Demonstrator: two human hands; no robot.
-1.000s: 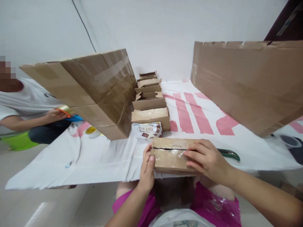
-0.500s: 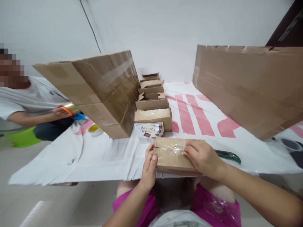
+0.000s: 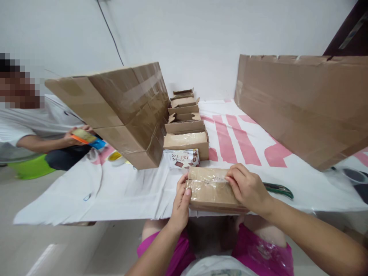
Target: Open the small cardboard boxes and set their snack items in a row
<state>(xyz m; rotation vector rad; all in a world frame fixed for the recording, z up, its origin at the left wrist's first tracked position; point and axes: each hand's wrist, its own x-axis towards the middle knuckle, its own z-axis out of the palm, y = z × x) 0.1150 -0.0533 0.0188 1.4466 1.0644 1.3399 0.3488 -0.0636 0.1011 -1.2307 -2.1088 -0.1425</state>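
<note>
A small cardboard box lies in front of me at the table's near edge, with shiny clear tape along its top seam. My left hand grips the left end of the box, thumb on the near side and fingers behind. Over the right part of the top, my right hand pinches at the tape with thumb and forefinger. A green box cutter lies just right of that hand. Behind the box are white "Super Meal" packets.
A row of small boxes, some with open flaps, runs back toward the wall. Stacked taped cartons stand at left, a large cardboard panel at right. At far left a person handles a tape roll and something blue.
My right hand has shifted slightly right and up along the seam, still pinching. My left hand stays on the box. The person at left has brought both hands together around the tape roll.
</note>
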